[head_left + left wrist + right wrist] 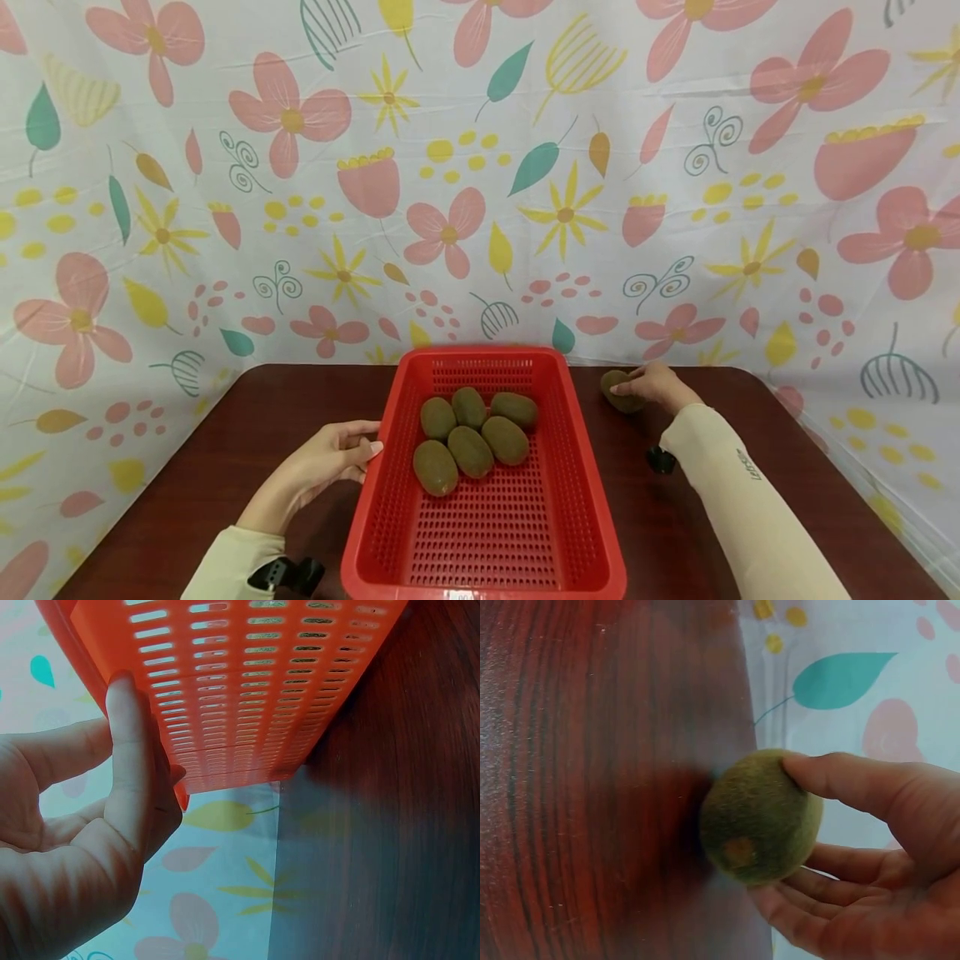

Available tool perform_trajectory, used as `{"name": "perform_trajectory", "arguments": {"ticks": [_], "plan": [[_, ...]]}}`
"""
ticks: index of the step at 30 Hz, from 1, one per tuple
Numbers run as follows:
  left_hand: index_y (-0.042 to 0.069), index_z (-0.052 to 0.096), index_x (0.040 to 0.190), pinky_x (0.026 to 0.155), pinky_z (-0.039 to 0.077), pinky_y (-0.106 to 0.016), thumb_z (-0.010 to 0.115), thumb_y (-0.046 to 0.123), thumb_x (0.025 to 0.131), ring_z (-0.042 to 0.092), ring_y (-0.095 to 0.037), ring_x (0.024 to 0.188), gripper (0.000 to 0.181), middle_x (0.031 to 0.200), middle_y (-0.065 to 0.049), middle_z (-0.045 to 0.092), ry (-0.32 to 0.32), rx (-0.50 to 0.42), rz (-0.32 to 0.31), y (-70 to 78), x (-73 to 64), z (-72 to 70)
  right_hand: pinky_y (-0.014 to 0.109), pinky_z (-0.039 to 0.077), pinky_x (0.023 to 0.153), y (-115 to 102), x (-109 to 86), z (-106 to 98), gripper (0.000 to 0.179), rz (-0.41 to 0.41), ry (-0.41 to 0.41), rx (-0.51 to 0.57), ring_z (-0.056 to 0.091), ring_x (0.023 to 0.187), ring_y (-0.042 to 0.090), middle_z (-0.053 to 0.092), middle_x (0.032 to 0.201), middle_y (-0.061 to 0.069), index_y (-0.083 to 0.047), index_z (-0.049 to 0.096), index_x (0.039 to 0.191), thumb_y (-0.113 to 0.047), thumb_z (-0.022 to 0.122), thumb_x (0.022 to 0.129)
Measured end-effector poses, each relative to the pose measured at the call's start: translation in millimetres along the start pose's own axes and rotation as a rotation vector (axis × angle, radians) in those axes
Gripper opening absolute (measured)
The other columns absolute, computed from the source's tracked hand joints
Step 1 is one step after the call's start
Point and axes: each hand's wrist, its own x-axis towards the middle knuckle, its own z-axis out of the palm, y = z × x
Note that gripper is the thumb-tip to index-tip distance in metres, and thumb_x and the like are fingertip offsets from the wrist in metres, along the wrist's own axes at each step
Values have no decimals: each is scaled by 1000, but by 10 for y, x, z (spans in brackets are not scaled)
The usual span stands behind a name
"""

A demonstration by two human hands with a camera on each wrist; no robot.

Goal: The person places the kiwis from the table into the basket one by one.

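A red plastic basket with slotted walls stands in the middle of the table. Several brown kiwis lie grouped in its far half. At the basket's left side, my left hand holds the rim, its thumb and fingers against the edge and the outer wall. To the right of the basket, near the table's far edge, my right hand grips another kiwi between thumb and fingers. Whether this kiwi touches the table cannot be told.
The dark wood-grain table ends at a flowered white cloth, which hangs behind it and along both sides. Black straps sit on both wrists. The basket's wall stands between the right hand and the kiwis inside.
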Motion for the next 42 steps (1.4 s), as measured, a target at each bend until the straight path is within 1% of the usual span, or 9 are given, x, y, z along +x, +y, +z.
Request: {"name": "perform_trajectory", "arguments": {"ticks": [5, 14, 22, 24, 30, 32, 37, 39, 42], "plan": [[-13, 29, 143, 74, 57, -37, 59, 16, 97, 64, -23, 79, 62, 101, -16, 62, 1, 3, -1, 5, 6, 7, 46, 53, 83, -22, -26, -38, 62, 1, -13, 10, 60, 97, 40, 55, 112, 34, 22, 51, 120, -24, 73, 83], [-12, 30, 144, 74, 57, -37, 58, 16, 98, 64, -23, 79, 61, 102, -16, 61, -7, 8, 1, 16, 1, -4, 41, 55, 74, 3, -39, -55, 51, -18, 2, 70, 62, 81, 25, 61, 98, 23, 20, 59, 109, -21, 75, 82], [-13, 29, 143, 74, 57, -36, 58, 16, 97, 65, -23, 79, 62, 101, -16, 61, -6, 1, -4, 1, 1, -7, 46, 54, 83, -34, -82, -75, 63, -24, -27, 117, 64, 93, 32, 50, 122, 36, 23, 50, 121, -22, 74, 84], [-13, 29, 143, 74, 57, -36, 58, 16, 97, 65, -23, 79, 62, 101, -16, 61, -6, -1, -2, 0, -1, -5, 45, 54, 82, -46, -101, -85, 64, -32, -30, 137, 64, 90, 30, 48, 124, 36, 23, 48, 122, -22, 74, 84], [-13, 29, 143, 73, 57, -36, 58, 15, 97, 65, -23, 78, 61, 100, -16, 61, -7, -2, 5, 0, -4, -3, 42, 56, 75, -103, -159, -132, 70, -59, -36, 230, 62, 83, 24, 48, 121, 30, 16, 39, 130, -22, 76, 84], [-13, 29, 143, 73, 57, -36, 58, 15, 97, 65, -23, 78, 61, 100, -16, 61, -7, -2, 5, 0, -5, -3, 40, 56, 75, -124, -174, -158, 65, -58, -36, 237, 62, 83, 24, 51, 113, 24, 14, 43, 125, -23, 76, 84], [-13, 29, 143, 73, 57, -36, 57, 15, 98, 65, -23, 78, 60, 101, -16, 61, -6, -3, 8, 0, -3, -1, 39, 57, 75, -201, -211, -226, 40, -53, -39, 235, 61, 77, 20, 55, 82, 6, 4, 52, 94, -27, 76, 84], [-13, 29, 143, 73, 57, -35, 57, 15, 98, 64, -22, 78, 60, 101, -16, 61, -8, -4, 8, -2, -2, -2, 40, 57, 77, -236, -230, -248, 39, -66, -53, 249, 62, 78, 20, 58, 80, 5, 6, 54, 94, -27, 74, 85], [-13, 29, 143, 73, 57, -36, 57, 15, 98, 64, -22, 78, 60, 101, -16, 61, -9, -6, 8, -5, -1, -3, 43, 55, 82, -280, -262, -272, 49, -88, -82, 289, 65, 85, 21, 61, 93, 10, 12, 52, 109, -27, 72, 87]]}}
